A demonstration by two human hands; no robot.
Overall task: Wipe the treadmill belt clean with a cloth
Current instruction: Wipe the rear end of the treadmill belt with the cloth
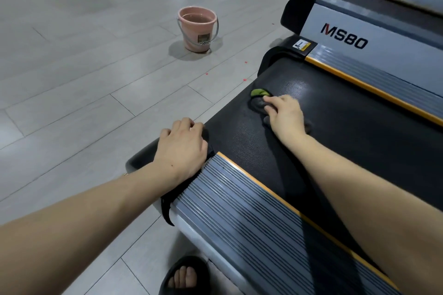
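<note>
The black treadmill belt (pixel 335 132) runs from the lower right toward its rear end at centre. A dark grey cloth with a green edge (pixel 258 101) lies on the belt near that end. My right hand (pixel 284 114) presses down on the cloth, fingers over it, covering most of it. My left hand (pixel 183 148) rests on the black rear end cap of the near side rail (pixel 239 203), fingers curled over its edge.
A pink bucket (pixel 197 29) with water stands on the grey tiled floor (pixel 84 93) beyond the treadmill's end. A second treadmill marked MS80 (pixel 345 36) sits alongside on the far side. A foot in a black sandal (pixel 184 275) is by the near rail.
</note>
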